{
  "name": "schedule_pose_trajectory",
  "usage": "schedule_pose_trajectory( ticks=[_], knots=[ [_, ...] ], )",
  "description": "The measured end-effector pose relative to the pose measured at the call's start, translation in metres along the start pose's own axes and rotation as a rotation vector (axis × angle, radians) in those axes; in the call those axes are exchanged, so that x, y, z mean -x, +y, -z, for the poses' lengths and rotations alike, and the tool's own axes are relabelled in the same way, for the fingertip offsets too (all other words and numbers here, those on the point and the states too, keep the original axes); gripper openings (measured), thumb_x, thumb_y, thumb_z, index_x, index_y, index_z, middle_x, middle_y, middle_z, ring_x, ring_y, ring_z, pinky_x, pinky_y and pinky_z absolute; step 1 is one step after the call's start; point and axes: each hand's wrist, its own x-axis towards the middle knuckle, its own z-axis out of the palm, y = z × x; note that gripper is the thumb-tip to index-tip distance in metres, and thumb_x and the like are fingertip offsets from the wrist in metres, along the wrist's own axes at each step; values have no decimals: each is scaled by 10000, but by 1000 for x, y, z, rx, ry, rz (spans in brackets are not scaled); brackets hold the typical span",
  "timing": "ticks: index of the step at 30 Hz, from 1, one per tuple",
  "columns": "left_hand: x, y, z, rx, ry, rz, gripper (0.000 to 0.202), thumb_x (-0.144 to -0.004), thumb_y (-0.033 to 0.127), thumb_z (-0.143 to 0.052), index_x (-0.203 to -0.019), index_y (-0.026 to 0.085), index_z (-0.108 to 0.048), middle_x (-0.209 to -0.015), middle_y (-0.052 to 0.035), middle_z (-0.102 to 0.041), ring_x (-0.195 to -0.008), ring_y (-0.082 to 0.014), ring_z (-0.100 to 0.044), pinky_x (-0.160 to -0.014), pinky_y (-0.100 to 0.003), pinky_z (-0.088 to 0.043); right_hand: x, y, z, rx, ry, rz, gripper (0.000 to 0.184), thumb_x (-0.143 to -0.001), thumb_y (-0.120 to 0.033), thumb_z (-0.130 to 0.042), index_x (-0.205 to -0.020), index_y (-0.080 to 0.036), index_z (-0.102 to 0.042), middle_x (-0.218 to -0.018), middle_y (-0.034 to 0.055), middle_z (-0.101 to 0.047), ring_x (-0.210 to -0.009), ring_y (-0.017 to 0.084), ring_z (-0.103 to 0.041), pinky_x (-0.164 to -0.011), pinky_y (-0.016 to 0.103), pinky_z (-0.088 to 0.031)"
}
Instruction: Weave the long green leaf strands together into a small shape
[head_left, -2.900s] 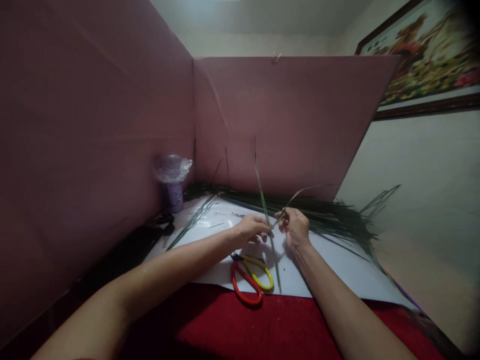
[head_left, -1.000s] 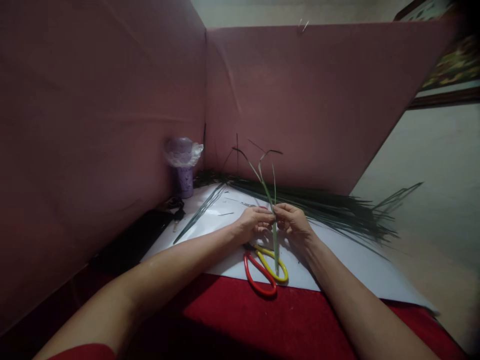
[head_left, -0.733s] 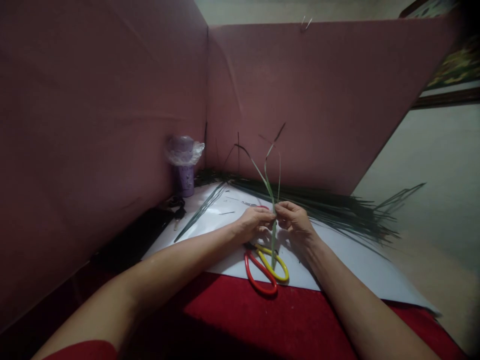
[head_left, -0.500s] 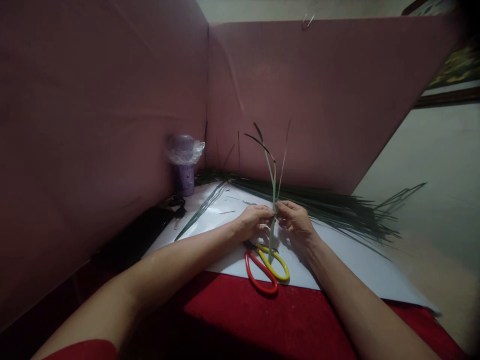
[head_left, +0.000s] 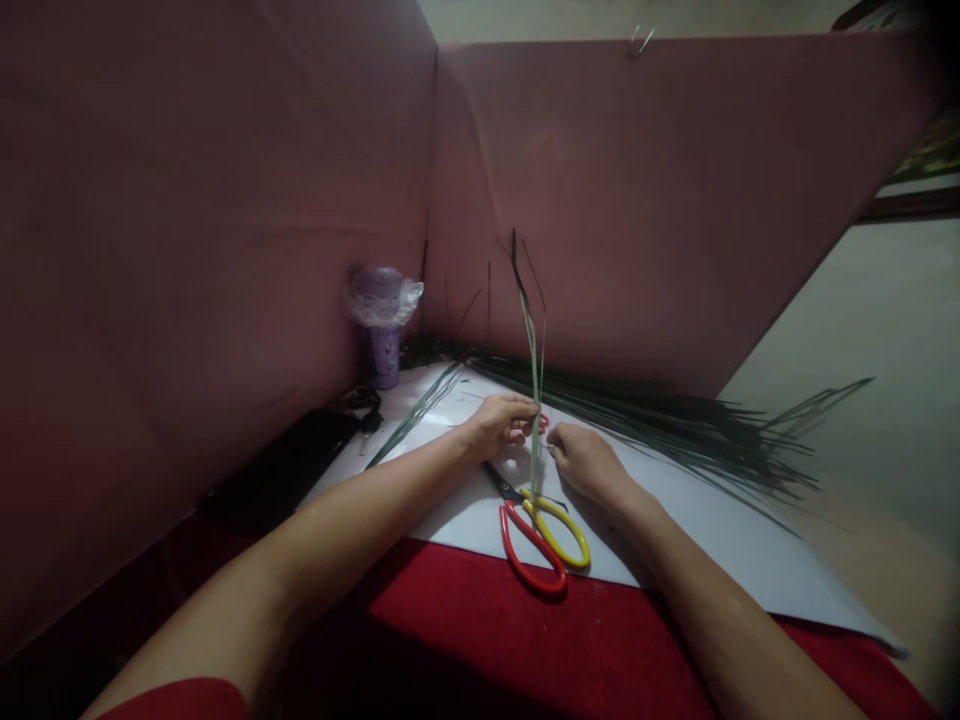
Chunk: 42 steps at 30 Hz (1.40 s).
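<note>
My left hand [head_left: 507, 424] pinches a few long green leaf blades [head_left: 533, 360] that stand upright, their dark tips against the pink panel. To the right, my right hand [head_left: 589, 460] is closed, thumb and fingertips together beside the blades; anything in that pinch is too small to name. Between the hands, partly behind the blades, shows a small red loop-shaped piece [head_left: 544, 424]. Below them, scissors [head_left: 534, 545] with one red and one yellow handle lie on the white sheet [head_left: 450, 515], handles over its front edge. The lower ends of the blades hang over the yellow handle.
A pile of long green leaves [head_left: 660, 415] lies along the back and right. Several strips [head_left: 416, 415] lie at left. Further left are a purple tumbler [head_left: 385, 350] with clear plastic, keys [head_left: 367, 420] and a dark flat object [head_left: 277, 470]. Pink panels [head_left: 637, 200] stand behind.
My right hand has come away from the blades, moving slightly down and right, and has closed more. The left hand still holds the blades, whose tips have shifted. The view has turned slightly.
</note>
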Motion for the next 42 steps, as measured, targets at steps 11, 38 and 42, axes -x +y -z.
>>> schedule_pose_trajectory(
  ticks=[11,38,42],
  knots=[
    [-3,2,10,-46,35,31,98,-667,131,-604,-627,112,-516,-501,18,-496,-404,-43,-405,-384,-169,-256,2,8,-2,-2,132,-103,135,-827,-108,-412,-885,-179,-511,-833,66,-630,-751,185,-576,-593,263,-281],
    [3,1,9,-58,-129,101,71,-718,160,-562,-673,113,-534,-528,3,-507,-388,-52,-390,-381,-185,-269,2,-3,-4,-44,255,-38,138,-892,-227,-393,-965,-176,-498,-804,62,-680,-703,206,-623,-571,265,-293],
    [2,0,9,-53,-152,96,83,-722,174,-570,-679,108,-542,-526,8,-494,-397,-50,-392,-384,-180,-275,2,-2,-3,-80,253,-24,139,-891,-225,-388,-958,-173,-498,-820,66,-680,-710,211,-623,-577,268,-299]
  ],
)
